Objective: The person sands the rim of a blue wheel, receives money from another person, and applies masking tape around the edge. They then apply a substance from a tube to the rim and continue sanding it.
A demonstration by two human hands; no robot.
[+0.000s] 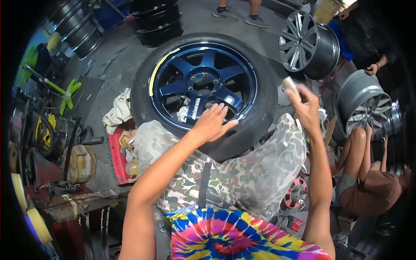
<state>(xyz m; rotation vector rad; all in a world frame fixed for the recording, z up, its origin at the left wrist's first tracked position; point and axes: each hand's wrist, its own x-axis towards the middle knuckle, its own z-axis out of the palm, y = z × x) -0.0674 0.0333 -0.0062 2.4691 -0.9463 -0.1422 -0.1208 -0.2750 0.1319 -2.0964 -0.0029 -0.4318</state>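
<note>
A dark blue spoked wheel rim (205, 82) with a black tire (145, 93) lies in front of my knees. Strips of yellow masking tape (152, 78) follow the upper left of its rim edge. My left hand (212, 123) rests on the lower part of the wheel, fingers stretched out near a spoke with white lettering (196, 108). Raised to the right of the tire, my right hand (307, 106) grips a pale tan roll (291, 88) that looks like masking tape. White crumpled material (183, 113) shows between two spokes.
A red tray (117, 151) and a light cloth (119, 110) lie left of the tire. Stacked black rims (156, 21) stand behind. At right are a silver rim (299, 41) and a grey rim (362, 93), where other people sit or stand. A red reel (296, 193) lies nearby.
</note>
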